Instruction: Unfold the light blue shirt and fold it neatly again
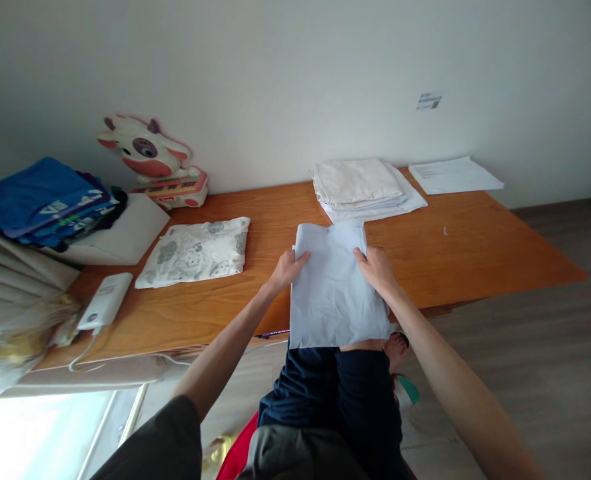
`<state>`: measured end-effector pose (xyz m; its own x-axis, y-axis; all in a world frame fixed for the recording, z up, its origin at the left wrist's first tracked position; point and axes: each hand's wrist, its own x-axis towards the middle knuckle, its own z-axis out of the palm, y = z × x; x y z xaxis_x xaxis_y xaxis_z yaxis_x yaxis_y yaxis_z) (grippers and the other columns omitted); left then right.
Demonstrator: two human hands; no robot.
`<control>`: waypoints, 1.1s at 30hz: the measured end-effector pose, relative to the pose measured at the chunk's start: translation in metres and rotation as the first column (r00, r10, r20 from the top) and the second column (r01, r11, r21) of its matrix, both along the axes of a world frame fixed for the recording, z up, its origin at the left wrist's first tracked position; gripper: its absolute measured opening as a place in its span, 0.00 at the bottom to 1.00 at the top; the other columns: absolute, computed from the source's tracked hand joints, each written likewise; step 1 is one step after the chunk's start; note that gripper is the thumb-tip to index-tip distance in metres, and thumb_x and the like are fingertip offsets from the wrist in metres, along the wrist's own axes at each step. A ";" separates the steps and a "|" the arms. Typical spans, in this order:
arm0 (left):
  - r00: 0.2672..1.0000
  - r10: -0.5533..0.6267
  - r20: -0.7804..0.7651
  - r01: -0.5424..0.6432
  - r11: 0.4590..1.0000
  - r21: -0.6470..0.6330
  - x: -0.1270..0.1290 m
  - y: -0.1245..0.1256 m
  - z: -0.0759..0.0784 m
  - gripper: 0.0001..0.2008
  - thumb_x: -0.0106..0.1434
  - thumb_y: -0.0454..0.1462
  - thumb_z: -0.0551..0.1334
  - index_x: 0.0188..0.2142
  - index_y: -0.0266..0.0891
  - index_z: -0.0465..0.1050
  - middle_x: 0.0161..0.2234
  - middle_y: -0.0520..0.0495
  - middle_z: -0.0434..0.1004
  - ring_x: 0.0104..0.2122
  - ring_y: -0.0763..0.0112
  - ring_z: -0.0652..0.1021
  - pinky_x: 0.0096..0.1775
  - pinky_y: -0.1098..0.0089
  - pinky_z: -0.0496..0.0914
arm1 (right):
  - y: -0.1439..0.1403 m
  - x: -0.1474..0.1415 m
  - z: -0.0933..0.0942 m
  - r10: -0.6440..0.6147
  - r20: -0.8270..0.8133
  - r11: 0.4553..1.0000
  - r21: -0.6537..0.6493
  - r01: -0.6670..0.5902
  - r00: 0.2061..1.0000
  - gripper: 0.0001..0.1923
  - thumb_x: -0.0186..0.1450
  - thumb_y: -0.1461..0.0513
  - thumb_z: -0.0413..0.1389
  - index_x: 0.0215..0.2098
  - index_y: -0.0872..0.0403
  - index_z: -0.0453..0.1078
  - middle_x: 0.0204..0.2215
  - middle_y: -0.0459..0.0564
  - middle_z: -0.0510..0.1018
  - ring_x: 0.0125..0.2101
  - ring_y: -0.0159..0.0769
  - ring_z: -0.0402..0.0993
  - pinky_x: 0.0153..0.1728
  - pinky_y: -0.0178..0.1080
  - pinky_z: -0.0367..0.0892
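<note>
A folded, plain pale blue-white cloth (332,293) hangs between my two hands above the front edge of the wooden table and my lap. On its left side, my left hand (289,267) is closed with the thumb over the fabric. My right hand (376,268) pinches the right side, its thumb also on top and the fingers behind, hidden by the cloth. Just beyond it lies a stack of folded white cloths (360,183). To the left, a folded white cloth with grey animal prints (200,250) rests flat on the table.
The wooden table (475,247) stands against the wall. A cow-shaped toy keyboard (150,160) stands at the back left, near a white box (120,240) with blue clothes (45,200) on top. A white corded device (108,297) lies in front. Papers (452,175) lie at the back right.
</note>
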<state>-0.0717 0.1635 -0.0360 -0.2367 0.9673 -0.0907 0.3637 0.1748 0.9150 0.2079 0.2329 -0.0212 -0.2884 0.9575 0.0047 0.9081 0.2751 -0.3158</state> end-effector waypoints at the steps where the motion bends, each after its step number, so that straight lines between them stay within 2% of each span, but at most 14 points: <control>1: 1.000 0.014 0.010 -0.014 1.000 0.003 0.000 -0.001 -0.002 0.22 0.63 0.55 0.70 0.36 0.37 0.82 0.33 0.45 0.84 0.38 0.55 0.83 0.34 0.67 0.73 | -0.002 0.000 -0.002 -0.017 -0.020 1.000 0.005 0.017 1.000 0.27 0.82 0.53 0.44 0.49 0.61 0.81 0.45 0.70 0.86 0.50 0.56 0.84 0.46 0.43 0.71; 7: 0.989 -0.034 0.140 0.031 0.999 0.029 -0.004 -0.002 -0.012 0.22 0.67 0.53 0.66 0.45 0.36 0.82 0.43 0.42 0.87 0.40 0.56 0.84 0.39 0.64 0.78 | 0.002 0.001 -0.011 -0.007 -0.174 1.000 0.019 0.011 0.985 0.21 0.80 0.54 0.47 0.48 0.56 0.80 0.46 0.63 0.87 0.48 0.53 0.83 0.47 0.42 0.72; 11: 0.992 0.074 0.098 -0.089 0.984 0.152 -0.005 0.002 -0.027 0.20 0.62 0.42 0.70 0.52 0.38 0.77 0.48 0.40 0.86 0.47 0.56 0.84 0.49 0.59 0.79 | 0.008 0.002 -0.021 -0.033 -0.252 0.999 0.027 0.042 0.967 0.17 0.76 0.54 0.50 0.50 0.55 0.78 0.46 0.63 0.86 0.48 0.55 0.82 0.47 0.45 0.74; 13: 0.988 0.127 0.087 -0.142 0.970 0.196 -0.003 0.002 -0.032 0.24 0.64 0.39 0.69 0.59 0.39 0.72 0.50 0.39 0.85 0.48 0.57 0.84 0.52 0.57 0.79 | 0.006 0.002 -0.025 -0.065 -0.281 0.996 0.035 0.078 0.958 0.20 0.74 0.55 0.52 0.56 0.57 0.75 0.49 0.65 0.85 0.50 0.58 0.82 0.49 0.49 0.75; 15: 0.988 0.132 0.075 -0.146 0.961 0.234 0.000 -0.002 -0.033 0.28 0.68 0.39 0.66 0.65 0.41 0.66 0.51 0.40 0.85 0.48 0.58 0.85 0.52 0.55 0.79 | 0.003 0.003 -0.025 -0.064 -0.354 0.993 0.071 0.095 0.933 0.26 0.74 0.54 0.53 0.65 0.59 0.69 0.55 0.67 0.83 0.54 0.59 0.81 0.53 0.52 0.75; 17: 0.992 0.124 -0.007 -0.117 0.951 0.285 0.001 -0.008 -0.029 0.30 0.71 0.37 0.62 0.71 0.43 0.60 0.51 0.42 0.85 0.47 0.58 0.85 0.53 0.54 0.79 | -0.002 0.004 -0.022 -0.041 -0.438 0.986 0.126 0.107 0.898 0.32 0.75 0.52 0.53 0.72 0.58 0.62 0.61 0.67 0.80 0.57 0.60 0.79 0.56 0.53 0.74; 19: 0.983 0.118 -0.142 -0.064 0.940 0.336 0.002 -0.013 -0.024 0.34 0.72 0.35 0.60 0.75 0.46 0.55 0.56 0.42 0.83 0.51 0.56 0.84 0.58 0.53 0.77 | -0.006 0.005 -0.020 -0.041 -0.445 0.980 0.156 0.122 0.894 0.35 0.76 0.50 0.52 0.76 0.58 0.57 0.62 0.68 0.79 0.56 0.62 0.80 0.56 0.56 0.74; 20: 0.971 0.107 -0.214 -0.026 0.936 0.350 0.002 -0.015 -0.022 0.34 0.72 0.33 0.59 0.75 0.47 0.57 0.58 0.42 0.82 0.55 0.56 0.83 0.60 0.52 0.76 | -0.008 0.005 -0.019 -0.058 -0.410 0.980 0.149 0.130 0.910 0.36 0.76 0.50 0.52 0.77 0.58 0.56 0.60 0.69 0.80 0.54 0.63 0.81 0.55 0.57 0.74; 22: 0.942 0.072 -0.329 0.048 0.938 0.343 0.002 -0.016 -0.021 0.28 0.72 0.32 0.58 0.69 0.47 0.68 0.60 0.43 0.81 0.58 0.55 0.81 0.63 0.53 0.74 | -0.012 0.003 -0.019 -0.103 -0.315 0.981 0.123 0.148 0.943 0.36 0.77 0.50 0.51 0.78 0.58 0.56 0.55 0.70 0.83 0.49 0.63 0.84 0.53 0.59 0.75; 25: 0.922 0.051 -0.384 0.072 0.951 0.301 0.002 -0.015 -0.024 0.17 0.73 0.32 0.56 0.53 0.45 0.81 0.53 0.43 0.83 0.54 0.55 0.82 0.61 0.55 0.74 | -0.017 0.000 -0.021 -0.132 -0.224 0.979 0.122 0.162 0.966 0.33 0.79 0.53 0.48 0.78 0.55 0.57 0.52 0.68 0.85 0.46 0.60 0.85 0.52 0.58 0.75; 27: 0.929 0.065 -0.365 0.049 0.955 0.294 0.003 -0.014 -0.025 0.16 0.74 0.33 0.56 0.50 0.44 0.83 0.52 0.43 0.84 0.53 0.56 0.82 0.61 0.56 0.75 | -0.021 -0.001 -0.021 -0.106 -0.194 0.981 0.140 0.134 0.975 0.31 0.80 0.54 0.44 0.79 0.52 0.57 0.57 0.66 0.83 0.48 0.59 0.84 0.52 0.56 0.75; 29: 0.936 0.075 -0.343 0.028 0.957 0.287 0.003 -0.014 -0.024 0.16 0.74 0.34 0.56 0.52 0.44 0.82 0.52 0.43 0.84 0.54 0.56 0.82 0.61 0.57 0.75 | -0.024 -0.002 -0.020 -0.073 -0.176 0.984 0.146 0.100 0.982 0.31 0.80 0.56 0.41 0.80 0.49 0.56 0.63 0.64 0.79 0.51 0.58 0.83 0.53 0.55 0.74; 33: 0.922 0.076 -0.380 0.018 0.971 0.239 0.002 -0.019 -0.019 0.17 0.74 0.36 0.57 0.55 0.43 0.81 0.57 0.40 0.82 0.56 0.54 0.81 0.61 0.55 0.75 | -0.025 -0.001 -0.017 -0.048 -0.155 0.981 0.179 0.076 0.987 0.32 0.80 0.58 0.40 0.80 0.52 0.57 0.66 0.65 0.75 0.60 0.59 0.75 0.60 0.57 0.70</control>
